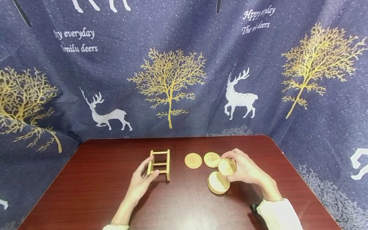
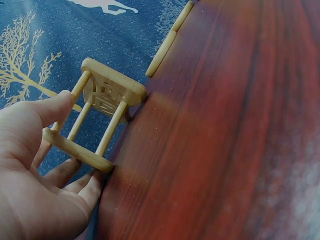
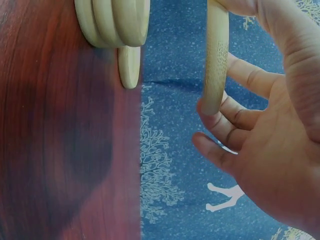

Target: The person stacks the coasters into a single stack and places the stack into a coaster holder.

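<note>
Firstly, the head view. We record one wood-grain table, red-brown, its far edge against a blue cloth printed with white deer and gold trees. Item: one wooden coaster rack, two end panels joined by rods, left of the table's middle and towards the far edge. Our left hand holds its left panel between thumb and fingers. Items: a plain round coaster right of the rack, and an engraved coaster just beside it, both flat. Item: a stack of coasters, nearer us than that pair. Item: a raised coaster, pinched between the thumb and fingers of our right hand. A white sleeve covers the right forearm.

Next, the left wrist view. We see the rack's far panel, pierced with a pattern, and the left hand's grip about the near end. Two coasters show edge-on beyond.

Lastly, the right wrist view. We find the raised coaster edge-on in the right hand's fingers, clear of the table. The stack shows three edges, with another coaster partly hidden past it.
</note>
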`<state>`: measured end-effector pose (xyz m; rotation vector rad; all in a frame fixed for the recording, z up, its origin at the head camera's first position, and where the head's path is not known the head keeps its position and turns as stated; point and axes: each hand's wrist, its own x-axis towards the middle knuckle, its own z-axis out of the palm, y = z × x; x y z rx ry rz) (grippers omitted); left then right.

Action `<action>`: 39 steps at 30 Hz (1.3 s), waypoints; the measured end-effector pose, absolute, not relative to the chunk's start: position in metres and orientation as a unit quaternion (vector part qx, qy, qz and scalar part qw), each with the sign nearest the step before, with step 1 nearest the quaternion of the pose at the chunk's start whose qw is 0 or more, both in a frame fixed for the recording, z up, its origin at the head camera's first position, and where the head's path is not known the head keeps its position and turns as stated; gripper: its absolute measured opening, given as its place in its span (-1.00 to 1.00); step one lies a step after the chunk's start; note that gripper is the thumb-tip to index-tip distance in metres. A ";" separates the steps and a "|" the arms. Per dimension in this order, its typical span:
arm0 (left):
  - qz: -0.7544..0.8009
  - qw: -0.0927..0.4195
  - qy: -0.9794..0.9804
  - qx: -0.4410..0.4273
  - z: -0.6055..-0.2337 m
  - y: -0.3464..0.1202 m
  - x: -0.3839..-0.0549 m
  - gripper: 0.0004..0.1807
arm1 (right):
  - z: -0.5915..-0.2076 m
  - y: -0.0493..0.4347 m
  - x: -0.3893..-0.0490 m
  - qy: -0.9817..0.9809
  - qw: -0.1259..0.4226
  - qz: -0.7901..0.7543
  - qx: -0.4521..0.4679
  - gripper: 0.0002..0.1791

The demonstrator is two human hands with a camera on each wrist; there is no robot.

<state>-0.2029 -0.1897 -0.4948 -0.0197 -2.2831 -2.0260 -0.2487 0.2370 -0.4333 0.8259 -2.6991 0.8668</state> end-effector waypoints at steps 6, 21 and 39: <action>-0.661 0.045 -0.749 -0.008 -0.495 -0.190 -0.203 -0.23 | -0.433 0.235 -0.247 -0.909 0.089 0.291 0.283 -0.33; -0.661 0.044 -0.749 -0.001 -0.494 -0.190 -0.203 -0.25 | -0.433 0.225 -0.245 -0.910 0.061 0.278 0.302 -0.32; -0.658 0.045 -0.751 -0.003 -0.495 -0.190 -0.202 -0.24 | -0.437 0.215 -0.244 -0.913 0.032 0.260 0.313 -0.31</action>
